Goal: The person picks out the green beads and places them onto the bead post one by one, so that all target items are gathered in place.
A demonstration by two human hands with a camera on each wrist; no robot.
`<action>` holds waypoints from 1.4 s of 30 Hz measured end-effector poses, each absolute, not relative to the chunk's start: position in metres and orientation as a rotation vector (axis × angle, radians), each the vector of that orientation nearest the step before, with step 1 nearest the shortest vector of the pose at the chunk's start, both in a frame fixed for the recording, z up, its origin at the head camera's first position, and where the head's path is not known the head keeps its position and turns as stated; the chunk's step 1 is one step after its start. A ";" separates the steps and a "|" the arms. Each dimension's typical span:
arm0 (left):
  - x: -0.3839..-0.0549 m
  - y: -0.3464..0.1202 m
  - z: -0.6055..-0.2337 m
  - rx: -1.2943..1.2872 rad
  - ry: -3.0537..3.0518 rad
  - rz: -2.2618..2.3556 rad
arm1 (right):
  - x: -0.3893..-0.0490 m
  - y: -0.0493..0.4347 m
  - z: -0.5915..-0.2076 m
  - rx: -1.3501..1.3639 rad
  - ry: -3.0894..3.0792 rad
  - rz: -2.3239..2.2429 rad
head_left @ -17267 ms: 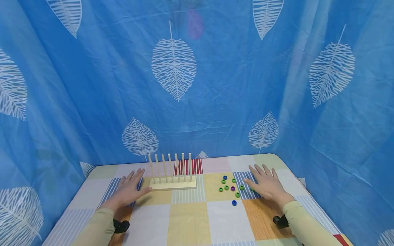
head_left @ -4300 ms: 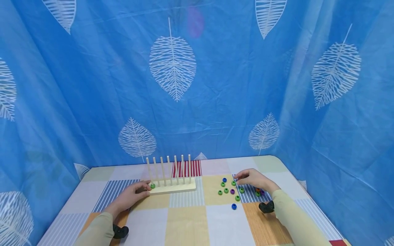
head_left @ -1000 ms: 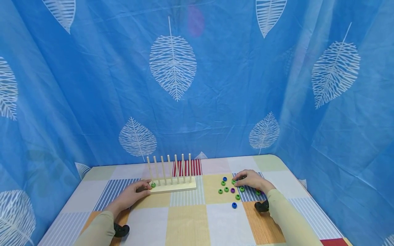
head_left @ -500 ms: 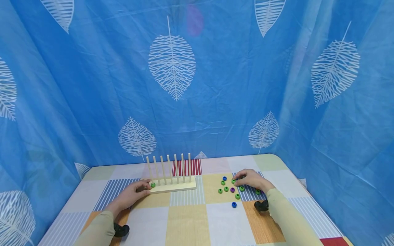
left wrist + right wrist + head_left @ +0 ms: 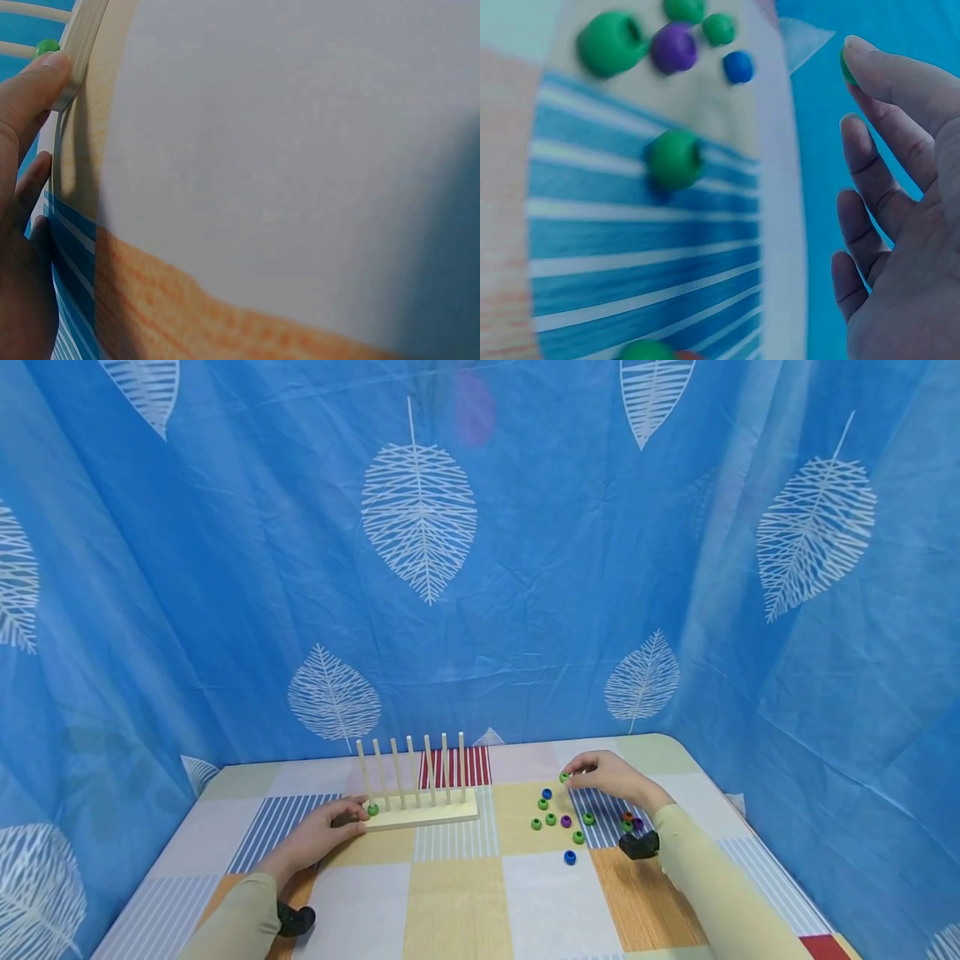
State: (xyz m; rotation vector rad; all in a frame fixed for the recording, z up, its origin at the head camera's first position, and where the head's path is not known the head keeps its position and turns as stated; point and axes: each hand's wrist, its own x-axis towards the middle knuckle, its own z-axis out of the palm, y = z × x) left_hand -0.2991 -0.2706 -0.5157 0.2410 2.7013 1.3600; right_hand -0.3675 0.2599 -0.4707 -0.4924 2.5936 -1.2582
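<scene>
A pale wooden peg rack with several upright pegs stands at the left of the table. On its leftmost peg a green bead sits down at the base. My left hand holds the rack by its left end, the thumb against the end of the base beside that bead. Raised above the table at the right, my right hand pinches another green bead between thumb and index finger. In the right wrist view this bead is mostly hidden behind the thumb, the other fingers loosely bent.
Loose beads lie below the right hand: several green ones, a purple one, a blue one and a nearer blue one. An orange bead lies in a small cluster near the right wrist. A blue curtain closes off the back and sides.
My right hand has taken hold of a green bead from the table and raised it upward. The left hand has stayed at the rack's left end.
</scene>
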 end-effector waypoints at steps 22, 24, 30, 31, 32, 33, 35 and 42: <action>-0.298 -0.271 -0.515 0.257 2.713 1.354 | -0.362 0.207 -0.384 -0.661 2.537 -1.261; -0.298 -0.271 -0.514 0.251 2.710 1.353 | -0.363 0.201 -0.378 -0.682 2.527 -1.263; -0.298 -0.270 -0.514 0.259 2.714 1.351 | -0.367 0.181 -0.360 -0.752 2.508 -1.254; -0.298 -0.270 -0.514 0.264 2.716 1.351 | -0.368 0.178 -0.358 -0.762 2.504 -1.252; -0.298 -0.270 -0.514 0.271 2.720 1.349 | -0.368 0.174 -0.356 -0.768 2.501 -1.251; -0.298 -0.270 -0.513 0.275 2.721 1.350 | -0.368 0.170 -0.353 -0.777 2.494 -1.253; -0.297 -0.270 -0.513 0.286 2.725 1.352 | -0.369 0.162 -0.349 -0.791 2.481 -1.256; -0.296 -0.271 -0.512 0.314 2.733 1.363 | -0.368 0.135 -0.336 -0.866 2.464 -1.235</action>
